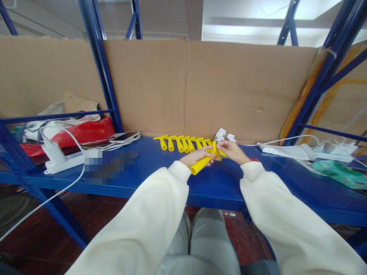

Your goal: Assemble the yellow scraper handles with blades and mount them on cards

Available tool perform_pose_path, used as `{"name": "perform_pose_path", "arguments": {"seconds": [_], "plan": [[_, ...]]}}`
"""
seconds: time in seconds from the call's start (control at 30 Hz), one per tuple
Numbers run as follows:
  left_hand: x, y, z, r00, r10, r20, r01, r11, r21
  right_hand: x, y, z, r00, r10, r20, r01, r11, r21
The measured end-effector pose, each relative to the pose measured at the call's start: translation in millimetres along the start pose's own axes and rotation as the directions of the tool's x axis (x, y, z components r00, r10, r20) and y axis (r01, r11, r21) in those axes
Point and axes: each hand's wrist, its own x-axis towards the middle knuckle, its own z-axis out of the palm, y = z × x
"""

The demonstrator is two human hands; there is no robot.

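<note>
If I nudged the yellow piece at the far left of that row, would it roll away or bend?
The yellow piece might rock, since its body is round, but the wide crosspiece at its back would probably stop it rolling far. It's likely light, as its front end looks hollow, and fairly stiff, judging by its straight shape.

Brown cardboard panel [235, 88], blue metal rack [100, 65], dark red floor [97, 212], bright light [318, 7] above

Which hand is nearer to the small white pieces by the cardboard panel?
Right. The right hand is just in front of the white pieces; the left hand is farther away, to their left, holding a yellow T-shaped tube.
</note>
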Motion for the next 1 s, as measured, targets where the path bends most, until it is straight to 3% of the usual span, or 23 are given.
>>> {"name": "perform_pose_path", "arguments": {"seconds": [0.4,0.77,0.9,1.0], "plan": [[-3,1,1,1.0,0.004,0.012,-0.005,1.0,0.026,-2,-3,0,1.0,0.004,0.021,-0.004,1.0,-0.02],[-3,1,-1,0.994,0.052,0.091,-0.055,0.998,0.026,0,5,-1,0.991,0.117,-0.072,-0.104,0.982,0.155],[-4,1,-2,0.985,0.086,0.148,-0.091,0.996,0.023,-1,7,-5,0.98,0.199,0.002,-0.194,0.954,0.226],[-5,1,-2,0.983,0.094,0.161,-0.098,0.995,0.019,-2,9,-6,0.981,0.185,0.061,-0.195,0.949,0.246]]}}
